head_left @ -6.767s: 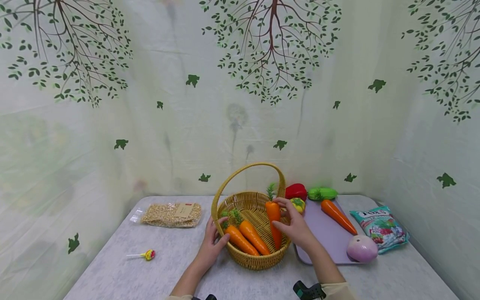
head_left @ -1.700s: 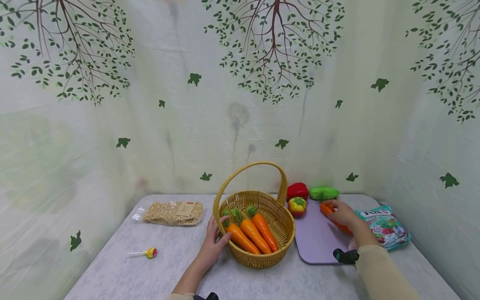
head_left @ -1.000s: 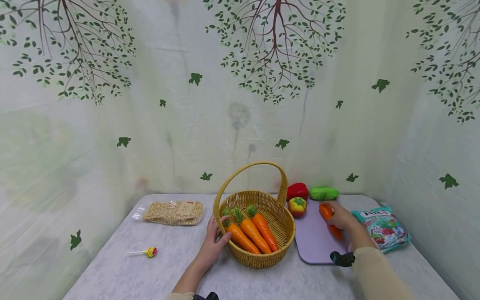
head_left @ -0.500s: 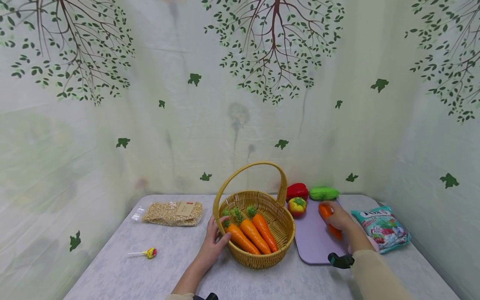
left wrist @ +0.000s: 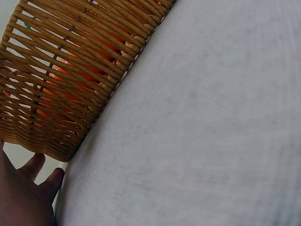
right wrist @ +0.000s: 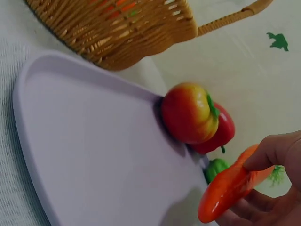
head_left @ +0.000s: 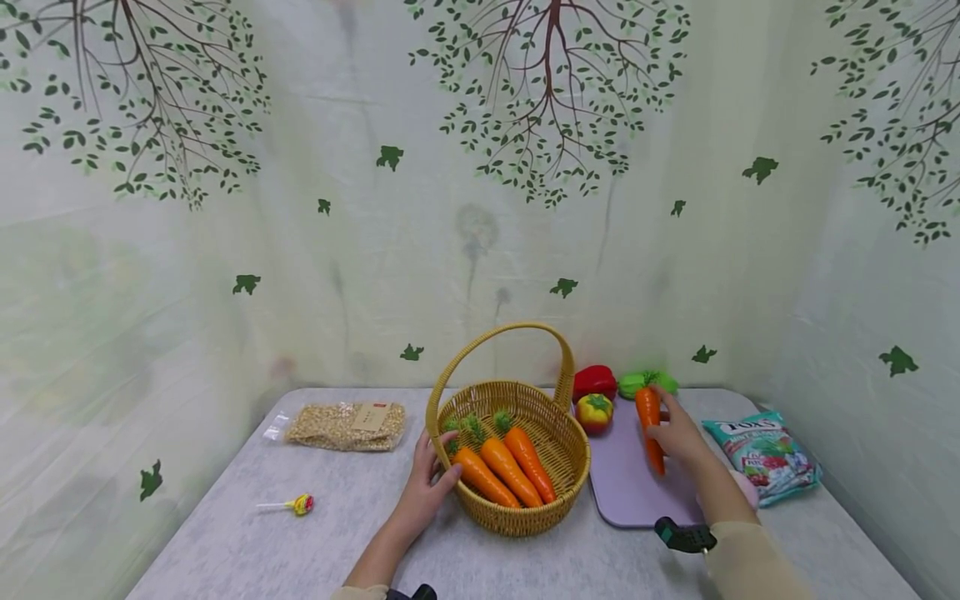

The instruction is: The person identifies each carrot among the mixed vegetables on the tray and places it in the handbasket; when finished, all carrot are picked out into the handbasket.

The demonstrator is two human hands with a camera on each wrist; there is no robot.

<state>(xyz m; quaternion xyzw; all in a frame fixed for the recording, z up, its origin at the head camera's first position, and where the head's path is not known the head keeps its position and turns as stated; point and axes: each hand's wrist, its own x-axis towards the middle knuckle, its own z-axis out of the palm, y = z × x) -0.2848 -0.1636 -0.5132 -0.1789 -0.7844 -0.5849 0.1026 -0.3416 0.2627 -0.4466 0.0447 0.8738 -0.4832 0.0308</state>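
Observation:
In the head view my left hand (head_left: 426,487) holds the near left side of the wicker basket (head_left: 525,522), a fingertip over its rim. Several fingers are hidden behind the basket in the left wrist view. Inside the basket lie three carrots (head_left: 510,471), leafy ends up. My right hand (head_left: 678,429) pinches another orange carrot (head_left: 649,425) between thumb and fingers, its leafy top pointing away from me. This carrot is raised over the lilac tray (right wrist: 94,141), which shows a shadow below it. Behind the carrot lies a light green ridged vegetable (head_left: 628,385).
A red-yellow fruit (head_left: 595,414) and a red pepper (head_left: 596,382) stand at the tray's back left. A purple onion (head_left: 744,487), partly hidden by my right arm, and a teal candy bag (head_left: 765,458) lie right. Left are a grain packet (head_left: 341,427) and a lollipop (head_left: 302,505).
Over the last second the right hand has lifted the carrot off the tray and turned it more upright. Earlier, a third carrot went into the basket. The left hand stays put.

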